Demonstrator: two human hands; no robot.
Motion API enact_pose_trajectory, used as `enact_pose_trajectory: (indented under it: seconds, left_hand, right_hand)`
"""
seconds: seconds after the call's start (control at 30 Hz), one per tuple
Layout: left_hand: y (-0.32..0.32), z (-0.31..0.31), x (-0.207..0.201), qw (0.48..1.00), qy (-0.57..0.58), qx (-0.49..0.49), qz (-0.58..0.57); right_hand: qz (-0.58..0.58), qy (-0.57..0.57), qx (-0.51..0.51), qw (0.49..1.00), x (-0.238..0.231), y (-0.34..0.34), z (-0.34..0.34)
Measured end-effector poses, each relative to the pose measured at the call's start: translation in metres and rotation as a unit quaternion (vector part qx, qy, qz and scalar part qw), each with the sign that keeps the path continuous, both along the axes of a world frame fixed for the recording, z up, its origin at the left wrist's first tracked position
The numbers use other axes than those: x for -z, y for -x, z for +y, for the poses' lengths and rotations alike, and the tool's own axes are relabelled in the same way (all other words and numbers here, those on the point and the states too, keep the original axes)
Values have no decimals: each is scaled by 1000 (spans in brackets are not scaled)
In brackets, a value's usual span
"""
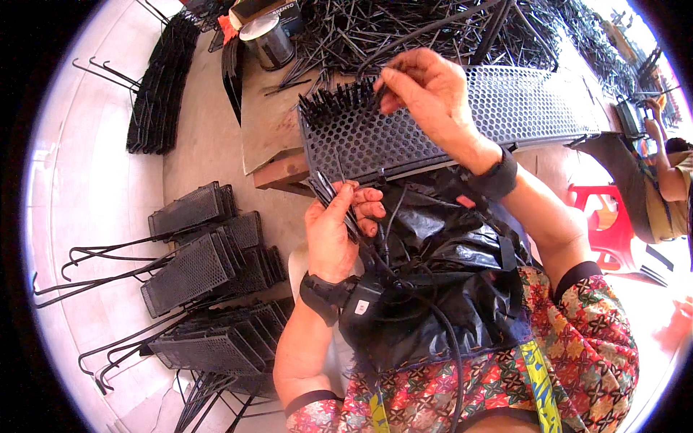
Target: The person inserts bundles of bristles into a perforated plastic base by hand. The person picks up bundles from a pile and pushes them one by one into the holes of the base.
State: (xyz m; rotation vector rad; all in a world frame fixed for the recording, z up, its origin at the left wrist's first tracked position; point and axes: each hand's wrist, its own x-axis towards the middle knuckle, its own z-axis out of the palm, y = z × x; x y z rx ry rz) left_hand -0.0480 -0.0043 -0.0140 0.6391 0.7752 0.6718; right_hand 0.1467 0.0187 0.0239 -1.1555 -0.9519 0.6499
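**Partner:** What do you see from your distance? How is each grip?

**Me:** Through the head camera I see the left hand (338, 227) in front of the near edge of the worktop (271, 126). Its grip is closed around a bundle of thin black strips (326, 191), which point up and to the left between thumb and fingers.

**Partner:** And the right one?

**Me:** The right hand (427, 97) is above the black perforated panel (433, 133). Its grip is narrow: thumb and forefinger are pinched on a thin dark piece (380, 88). The lower end of this piece I cannot tell clearly.

**Partner:** Where does the panel lie?

**Me:** It lies along the near edge of the worktop, with its left end near the left corner. On this end a cluster of short black pegs (332, 102) stands upright, just beside the right hand.

**Partner:** What is around them?

**Me:** A big loose pile of black strips (346, 36) covers the far side of the worktop, and a metal can (267, 42) stands toward its far left corner. On the floor at left I see stacks of black mesh pieces (195, 278) with long hooked rods. At right there is a red stool (605, 224), and near it a co-worker (675, 173).
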Motion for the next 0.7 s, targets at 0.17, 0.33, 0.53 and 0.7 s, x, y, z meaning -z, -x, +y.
enact_pose_trajectory:
  seconds: [0.17,0.33,0.53,0.7]
  left_hand:
    - [1,1,0,1000,15,-2,-6]
    - [3,3,-1,999,35,5,-22]
    - [4,4,4,999,38,9,-36]
    - [5,5,6,998,38,16,-42]
  right_hand:
    - [-165,-89,48,981,8,-1,27]
    - [-238,-90,26,967,13,5,33]
    - [-338,-64,-13,939,5,10,31]
    - [-413,-69,-49,907,2,9,42]
